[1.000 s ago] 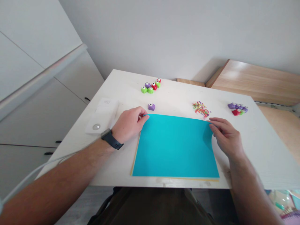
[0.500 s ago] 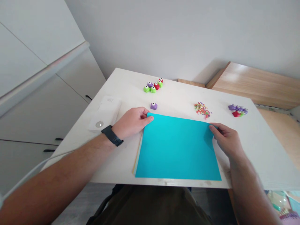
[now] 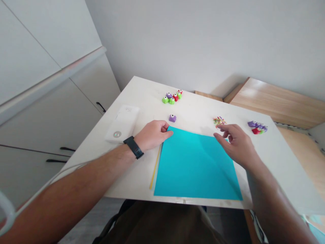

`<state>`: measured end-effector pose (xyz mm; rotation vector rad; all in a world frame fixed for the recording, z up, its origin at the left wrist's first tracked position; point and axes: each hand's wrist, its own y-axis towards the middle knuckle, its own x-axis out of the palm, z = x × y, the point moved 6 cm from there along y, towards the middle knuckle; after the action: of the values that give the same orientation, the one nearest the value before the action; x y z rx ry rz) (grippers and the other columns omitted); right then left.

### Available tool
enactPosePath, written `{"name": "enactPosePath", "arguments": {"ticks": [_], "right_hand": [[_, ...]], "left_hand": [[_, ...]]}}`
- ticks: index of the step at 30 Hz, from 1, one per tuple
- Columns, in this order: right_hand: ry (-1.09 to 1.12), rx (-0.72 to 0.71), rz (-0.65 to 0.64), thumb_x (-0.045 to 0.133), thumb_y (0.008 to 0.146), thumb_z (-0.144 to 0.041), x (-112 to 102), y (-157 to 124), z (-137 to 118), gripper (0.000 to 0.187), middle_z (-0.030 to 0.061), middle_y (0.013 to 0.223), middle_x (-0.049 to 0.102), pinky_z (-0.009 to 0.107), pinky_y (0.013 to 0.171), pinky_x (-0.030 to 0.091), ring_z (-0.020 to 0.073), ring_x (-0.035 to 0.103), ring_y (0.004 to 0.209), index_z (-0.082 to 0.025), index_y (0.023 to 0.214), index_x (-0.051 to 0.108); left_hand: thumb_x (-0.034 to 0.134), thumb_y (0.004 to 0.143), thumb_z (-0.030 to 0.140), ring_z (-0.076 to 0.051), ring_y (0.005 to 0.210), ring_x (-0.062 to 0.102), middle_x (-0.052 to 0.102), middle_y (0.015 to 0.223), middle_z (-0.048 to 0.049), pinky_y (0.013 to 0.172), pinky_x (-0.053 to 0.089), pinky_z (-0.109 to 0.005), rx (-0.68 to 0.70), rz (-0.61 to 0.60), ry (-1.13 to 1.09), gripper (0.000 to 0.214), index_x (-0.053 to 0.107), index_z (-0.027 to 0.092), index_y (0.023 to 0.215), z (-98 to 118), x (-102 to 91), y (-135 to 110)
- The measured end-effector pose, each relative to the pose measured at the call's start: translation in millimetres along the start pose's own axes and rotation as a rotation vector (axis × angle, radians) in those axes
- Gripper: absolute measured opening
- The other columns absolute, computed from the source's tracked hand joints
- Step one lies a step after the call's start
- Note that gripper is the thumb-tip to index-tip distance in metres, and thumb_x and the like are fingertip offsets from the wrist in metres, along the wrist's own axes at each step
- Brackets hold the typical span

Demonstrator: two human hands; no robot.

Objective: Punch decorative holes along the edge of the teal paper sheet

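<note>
Head cam: my only feed from way over here.
Right hand [image 3: 235, 144]: just let go of the sheet; thumb and fingers spread above its far right corner, nothing pinched that I can see.
Left hand [image 3: 152, 136]: still pinching the far left corner.
Blue sheet [image 3: 195, 166]: spreads rightward and bodyward from that pinch, so one grip controls it now, and I'd reckon it could swivel.
Yellow sheet [image 3: 155, 169]: edge peeking out bodyward of the left pinch.
Purple punch [image 3: 172, 118]: just beyond that pinch.
Confetti [image 3: 219, 120]: just past the right fingertips.
</note>
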<state>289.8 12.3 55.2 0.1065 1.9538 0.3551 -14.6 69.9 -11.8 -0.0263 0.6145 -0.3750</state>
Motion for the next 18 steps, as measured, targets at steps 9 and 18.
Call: {"name": "enactPosePath", "arguments": {"ticks": [9,18], "right_hand": [[0.033,-0.183,-0.268,0.065,0.097,-0.047,92,94,-95,0.039,0.0098,0.106,0.074,0.035,0.085,0.049,0.0200,0.066,0.086,-0.016,0.118,0.074],[0.073,-0.205,-0.307,0.068,0.095,-0.037,120,105,-101,0.023,0.0085,0.105,0.073,0.033,0.084,0.048,0.0204,0.065,0.091,-0.019,0.108,0.072]], "left_hand": [[0.064,0.085,0.051,-0.018,0.068,0.063,0.071,0.074,-0.0001,0.062,0.042,-0.030,0.043,-0.016,0.004,0.031,0.068,0.021,0.078,1,1.1,3],[0.064,0.084,0.049,-0.019,0.068,0.064,0.071,0.073,-0.0014,0.059,0.040,-0.029,0.061,0.005,0.026,0.030,0.067,0.021,0.075,1,0.1,3]]}}
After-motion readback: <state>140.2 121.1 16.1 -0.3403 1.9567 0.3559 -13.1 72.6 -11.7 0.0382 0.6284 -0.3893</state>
